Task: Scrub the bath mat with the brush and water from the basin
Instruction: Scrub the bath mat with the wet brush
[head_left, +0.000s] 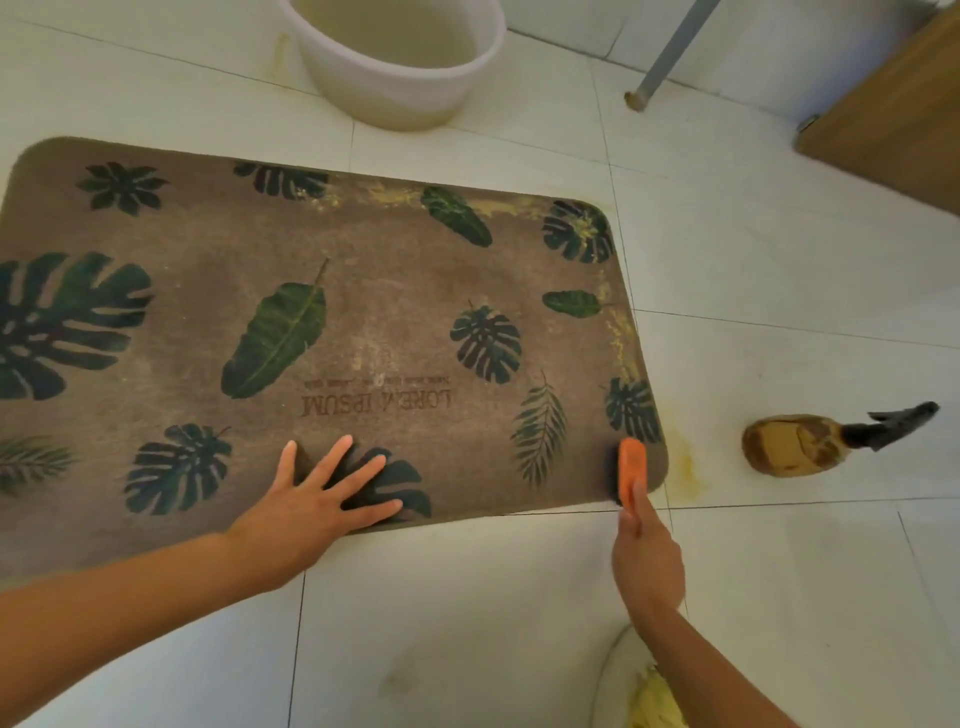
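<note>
A brown bath mat (374, 291) printed with dark green leaves lies flat on the white tiled floor, with yellowish stains along its far and right edges. My left hand (322, 499) rests flat on the mat's near edge, fingers spread. My right hand (647, 556) grips an orange brush (631, 475) with dark bristles, pressed on the mat's near right corner. A white basin (395, 67) holding murky water stands just beyond the mat's far edge.
An amber spray bottle (795, 444) with a black trigger lies on the tiles right of the mat. A grey metal leg (670, 52) and a wooden cabinet (893, 119) stand at the far right. A white and yellow object (639, 686) sits at the bottom edge.
</note>
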